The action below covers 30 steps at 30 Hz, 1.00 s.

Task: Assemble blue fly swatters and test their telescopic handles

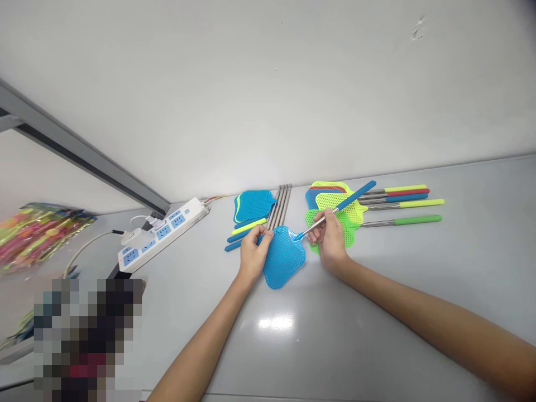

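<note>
1. While the left hand (253,248) pinches the edge of a blue perforated plastic swatter head (285,258), the right hand (330,240) is closed around its slim silver metal rod (314,226), over the grey surface (355,340).
2. Farther off, right, yellow, red, blue and green mesh swatters (358,212) overlap.
3. Left of those, stacked blue and yellow heads (253,204) partly overlap several silver rods (282,204).

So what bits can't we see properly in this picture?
In the head view:
Green swatter: partly hidden by the right hand.
Held blue swatter: a bit of its rod behind that hand.
Colourful packs: blurred.
Lower-left patch: pixelated over.
Right arm: cut off by the right edge.
</note>
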Available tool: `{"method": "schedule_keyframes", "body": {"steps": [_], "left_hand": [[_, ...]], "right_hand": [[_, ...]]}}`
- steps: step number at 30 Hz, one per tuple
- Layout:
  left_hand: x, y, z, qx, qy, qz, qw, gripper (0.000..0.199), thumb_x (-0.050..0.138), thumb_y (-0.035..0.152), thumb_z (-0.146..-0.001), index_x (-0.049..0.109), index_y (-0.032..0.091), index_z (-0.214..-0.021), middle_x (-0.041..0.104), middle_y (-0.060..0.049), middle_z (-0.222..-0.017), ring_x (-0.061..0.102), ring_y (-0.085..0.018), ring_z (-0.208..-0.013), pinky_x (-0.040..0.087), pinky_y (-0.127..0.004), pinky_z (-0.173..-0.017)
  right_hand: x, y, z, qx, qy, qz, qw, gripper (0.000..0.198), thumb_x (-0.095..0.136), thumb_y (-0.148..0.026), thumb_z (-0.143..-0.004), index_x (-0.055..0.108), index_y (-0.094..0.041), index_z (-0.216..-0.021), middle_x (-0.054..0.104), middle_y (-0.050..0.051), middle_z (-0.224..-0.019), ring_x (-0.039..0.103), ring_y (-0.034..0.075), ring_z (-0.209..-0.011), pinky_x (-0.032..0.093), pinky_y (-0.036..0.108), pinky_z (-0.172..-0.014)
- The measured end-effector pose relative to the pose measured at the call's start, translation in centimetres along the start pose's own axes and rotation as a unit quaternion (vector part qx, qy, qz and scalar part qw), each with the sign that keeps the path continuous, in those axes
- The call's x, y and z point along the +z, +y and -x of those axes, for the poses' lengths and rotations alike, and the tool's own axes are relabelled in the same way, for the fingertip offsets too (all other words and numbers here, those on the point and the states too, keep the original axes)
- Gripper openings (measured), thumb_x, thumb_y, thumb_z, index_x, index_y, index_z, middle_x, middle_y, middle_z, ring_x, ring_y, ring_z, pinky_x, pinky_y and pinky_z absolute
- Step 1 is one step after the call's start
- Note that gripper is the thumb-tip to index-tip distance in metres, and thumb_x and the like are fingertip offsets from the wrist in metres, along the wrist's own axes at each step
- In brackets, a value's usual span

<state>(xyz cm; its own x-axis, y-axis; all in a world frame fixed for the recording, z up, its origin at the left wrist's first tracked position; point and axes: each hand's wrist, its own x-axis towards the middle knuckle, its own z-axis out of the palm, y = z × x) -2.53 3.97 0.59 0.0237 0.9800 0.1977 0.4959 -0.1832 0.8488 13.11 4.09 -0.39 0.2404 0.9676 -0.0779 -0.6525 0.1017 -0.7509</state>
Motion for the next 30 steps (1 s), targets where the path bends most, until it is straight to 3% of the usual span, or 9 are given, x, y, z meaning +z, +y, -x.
{"method": "schedule_keyframes", "body": {"steps": [30], "left_hand": [[0.07, 0.08, 0.02, -0.007, 0.0, -0.011, 1.0, 0.02, 0.044, 0.032, -0.076, 0.043, 0.018, -0.062, 0.043, 0.003, -0.061, 0.041, -0.011, -0.061, 0.032, -0.021, -0.058]], "right_hand": [[0.01, -0.1, -0.01, -0.002, -0.003, -0.002, 1.0, 0.035, 0.043, -0.049, -0.077, 0.045, -0.019, -0.061, 0.032, -0.009, -0.033, 0.031, 0.006, -0.028, 0.029, 0.017, -0.029]]}}
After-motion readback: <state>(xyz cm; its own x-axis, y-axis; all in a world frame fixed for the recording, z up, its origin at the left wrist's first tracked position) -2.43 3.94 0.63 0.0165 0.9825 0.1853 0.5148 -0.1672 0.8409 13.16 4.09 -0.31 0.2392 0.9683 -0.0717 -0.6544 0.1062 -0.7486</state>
